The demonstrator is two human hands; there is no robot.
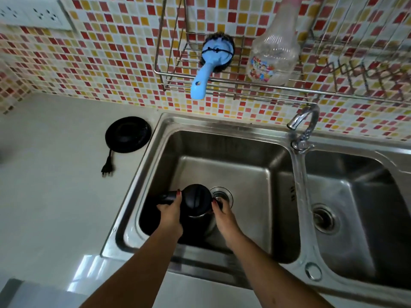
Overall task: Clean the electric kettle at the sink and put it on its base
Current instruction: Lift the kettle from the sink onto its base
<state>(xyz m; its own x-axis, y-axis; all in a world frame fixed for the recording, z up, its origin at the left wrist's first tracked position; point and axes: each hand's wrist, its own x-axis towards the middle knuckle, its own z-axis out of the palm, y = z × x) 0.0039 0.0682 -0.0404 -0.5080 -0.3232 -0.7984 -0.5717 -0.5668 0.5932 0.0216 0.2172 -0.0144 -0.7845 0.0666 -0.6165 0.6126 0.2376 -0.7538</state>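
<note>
The electric kettle (197, 200), black-lidded with a steel body, stands upright in the left basin of the steel sink (222, 127), beside the drain (222, 193). My left hand (170, 210) grips its black handle on the left side. Against the kettle's right side, near the spout, my right hand (222, 211) is wrapped around the body. The lid is closed. The kettle's round black base (127, 134) lies on the white counter to the left of the sink, its cord and plug (107, 168) loose and unplugged.
A chrome faucet (304, 123) rises between the two basins. A wire rack on the tiled wall holds a blue-handled scrubber (211, 61) and a clear plastic bottle (273, 54). Wall sockets (31, 14) sit at the top left. The right basin (355, 210) has its own drain.
</note>
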